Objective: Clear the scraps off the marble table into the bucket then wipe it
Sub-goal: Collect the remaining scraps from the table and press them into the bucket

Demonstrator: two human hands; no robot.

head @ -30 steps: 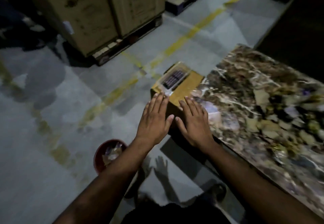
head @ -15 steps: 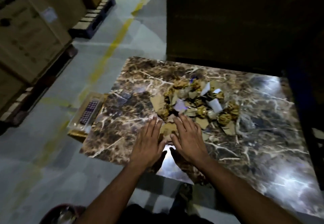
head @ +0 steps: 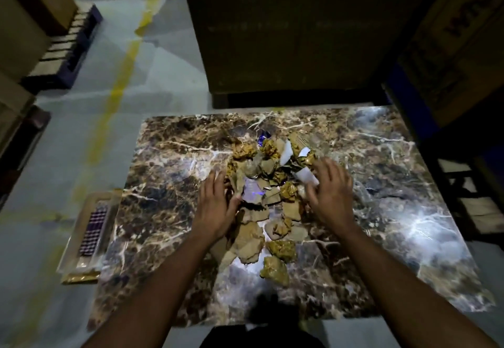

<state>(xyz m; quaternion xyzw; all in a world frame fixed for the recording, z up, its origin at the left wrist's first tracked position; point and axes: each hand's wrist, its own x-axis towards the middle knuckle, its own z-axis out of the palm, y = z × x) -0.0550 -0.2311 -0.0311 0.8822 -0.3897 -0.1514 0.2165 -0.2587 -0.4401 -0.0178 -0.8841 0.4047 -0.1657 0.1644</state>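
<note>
A pile of scraps (head: 268, 181), torn brown cardboard, crumpled gold wrappers and white paper bits, lies in the middle of the brown marble table (head: 387, 211). My left hand (head: 215, 206) rests flat with straight fingers at the pile's left side. My right hand (head: 330, 195) hovers over the pile's right side, fingers spread and slightly bent, a little blurred. Neither hand holds anything. More scraps trail toward the table's near edge, ending at a gold lump (head: 275, 266). The bucket is out of view.
A cardboard box with a clear plastic pack (head: 90, 234) on top stands on the floor against the table's left edge. A large dark box (head: 286, 34) stands behind the table. Boxes on pallets (head: 62, 47) line the far left, across a yellow floor line.
The view has swung from the floor and red bucket to the table. Both hands moved from the table's corner to the pile and spread apart to either side of it.
</note>
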